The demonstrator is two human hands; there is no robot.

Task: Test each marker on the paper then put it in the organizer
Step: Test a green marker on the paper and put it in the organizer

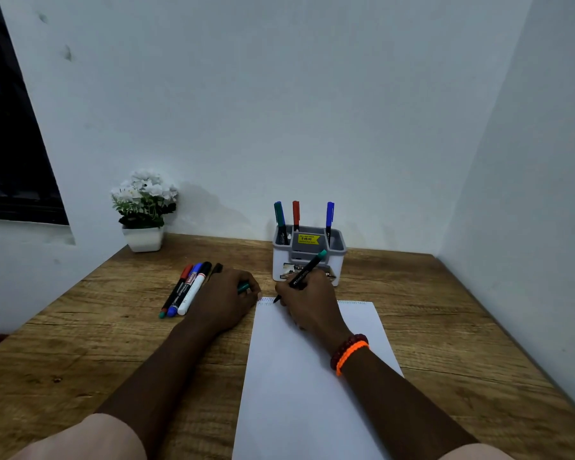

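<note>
A wooden desk (429, 313) in a pale corner holds white paper (299, 393). The right hand (304, 302) pinches a green marker (304, 272), tip on the paper's top edge. The left hand (228, 298) curls around its green cap (243, 287). Light, short strokes should suffice. The organizer (307, 257) stands just behind.

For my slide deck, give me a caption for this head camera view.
Right hand tests a green marker on the paper; left hand holds its cap.
</note>
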